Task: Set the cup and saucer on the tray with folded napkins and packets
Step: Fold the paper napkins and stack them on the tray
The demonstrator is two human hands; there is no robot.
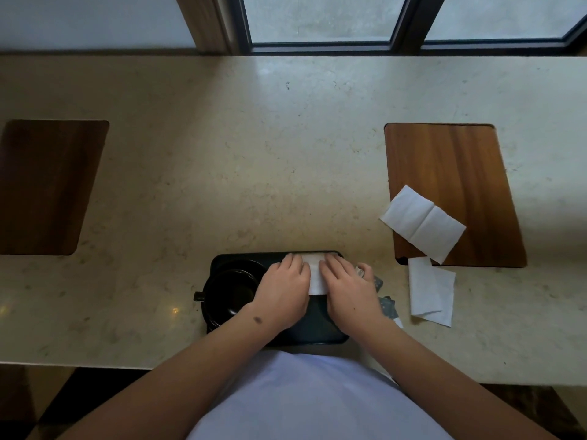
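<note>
A black tray [241, 259] lies at the near edge of the stone counter. On its left half stands a black cup [227, 298] on a black saucer [244, 268], handle pointing left. A white folded napkin [315, 274] lies on the tray's right half. My left hand [282, 289] and my right hand [347, 289] both press flat on this napkin, fingers spread, one on each side. Small packets [386, 304] peek out beside my right hand at the tray's right edge.
Two more white napkins lie to the right: one unfolded [424, 223] across a wooden board [460, 173], one [432, 290] on the counter below it. Another dark wooden board [44, 185] is inset at the left. A window runs along the back.
</note>
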